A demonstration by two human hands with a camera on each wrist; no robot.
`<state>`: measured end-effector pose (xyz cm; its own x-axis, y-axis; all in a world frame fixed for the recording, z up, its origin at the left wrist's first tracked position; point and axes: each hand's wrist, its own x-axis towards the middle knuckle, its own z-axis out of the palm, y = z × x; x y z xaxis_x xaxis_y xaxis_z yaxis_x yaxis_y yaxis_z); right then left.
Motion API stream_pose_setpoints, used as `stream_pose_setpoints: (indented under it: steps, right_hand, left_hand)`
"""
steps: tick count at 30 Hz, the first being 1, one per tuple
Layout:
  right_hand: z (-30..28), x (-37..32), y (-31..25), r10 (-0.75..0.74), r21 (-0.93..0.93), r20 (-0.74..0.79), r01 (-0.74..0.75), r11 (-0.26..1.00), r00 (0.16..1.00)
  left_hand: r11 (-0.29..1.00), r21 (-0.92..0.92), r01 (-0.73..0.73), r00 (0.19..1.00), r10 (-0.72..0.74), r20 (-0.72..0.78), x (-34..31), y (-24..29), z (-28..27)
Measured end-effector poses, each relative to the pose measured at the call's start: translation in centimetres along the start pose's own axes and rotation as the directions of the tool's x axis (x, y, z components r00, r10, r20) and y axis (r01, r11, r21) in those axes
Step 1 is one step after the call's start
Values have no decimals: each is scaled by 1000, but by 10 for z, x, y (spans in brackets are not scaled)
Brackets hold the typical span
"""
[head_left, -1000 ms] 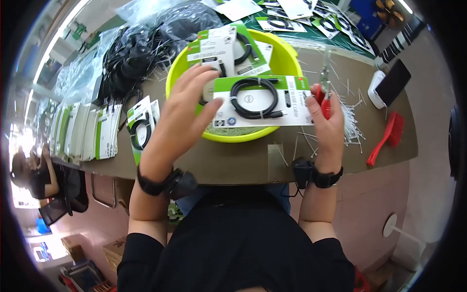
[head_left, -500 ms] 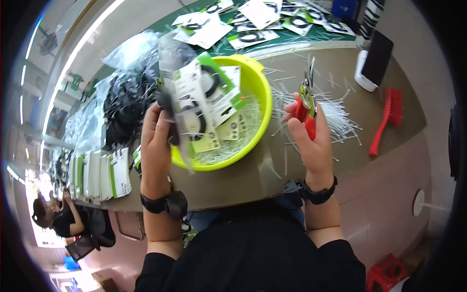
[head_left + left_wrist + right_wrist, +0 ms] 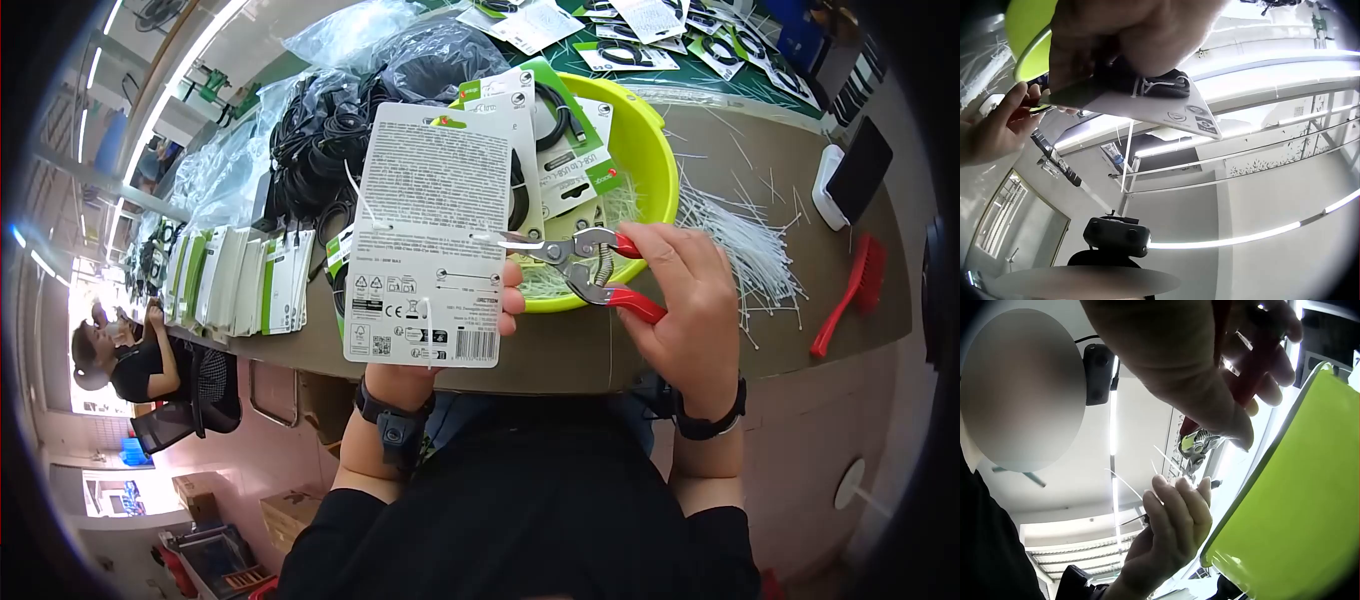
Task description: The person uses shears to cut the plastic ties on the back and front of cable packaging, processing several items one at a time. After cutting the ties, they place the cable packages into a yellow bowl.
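A brown worktable [image 3: 570,350] in a workshop carries a round, glossy lime plastic basin [image 3: 650,150], a heap of thin white cable ties [image 3: 745,240] and coiled black cables [image 3: 320,130]. The left hand [image 3: 410,378] grips a flat printed card cable pack [image 3: 430,230] upright above the table's near edge. The right hand [image 3: 690,300] curls round red-handled metal cutters [image 3: 590,268], their tips at the pack's right edge.
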<state>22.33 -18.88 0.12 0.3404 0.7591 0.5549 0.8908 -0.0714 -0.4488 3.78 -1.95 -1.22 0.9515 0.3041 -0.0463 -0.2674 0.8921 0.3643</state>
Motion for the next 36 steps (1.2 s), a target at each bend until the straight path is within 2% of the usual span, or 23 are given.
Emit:
stream_pose_setpoints:
  steps: [6, 11, 13, 15, 16, 17, 19, 21, 24, 26, 28, 36]
  right_hand:
    - [2, 3, -6, -20, -30, 17, 20, 999, 1000]
    - [2, 5, -8, -42, -84, 22, 43, 996, 999]
    - [2, 5, -8, -51, -105, 17, 53, 993, 999]
    - [2, 3, -4, -15, -68, 110, 23, 997, 994]
    - [2, 2, -2, 1, -51, 156, 7, 999, 988]
    - [2, 3, 0, 0, -51, 156, 8, 999, 988]
    - [2, 7, 8, -2, 98, 90, -7, 995, 996]
    - [0, 14, 6, -11, 179, 55, 1, 984, 998]
    - [-11, 28, -6, -84, 99, -92, 93, 991, 992]
    - [-8, 30, -9, -113, 79, -57, 118, 990, 992]
    - [-7, 32, -12, -154, 24, 20, 154, 988, 988]
    - [-3, 35, -18, -170, 26, 30, 169, 985, 985]
  left_hand:
    - [988, 151, -42, 997, 52, -62, -11, -5, 3]
    - [991, 124, -52, 997, 59, -55, -11, -6, -3]
    - [995, 90, -44, 998, 47, -40, -10, -6, -4]
    - [996, 74, -40, 999, 42, -32, -9, -5, -4]
    - [1000, 1, -24, 999, 24, -49, -8, -5, -4]
    - [997, -71, -9, 998, 4, -65, -6, -5, -3]
    - [990, -142, 2, 997, -13, -78, -3, -5, -2]
    - [991, -122, 53, 997, -60, -54, -1, -5, 0]
    - [998, -40, 53, 998, -54, -41, -3, -8, 10]
    - [996, 82, 28, 999, -26, -25, -5, -13, 17]
    - [994, 108, 33, 999, -31, -21, -5, -16, 17]
    - [979, 184, 82, 996, -75, -43, -4, -19, 18]
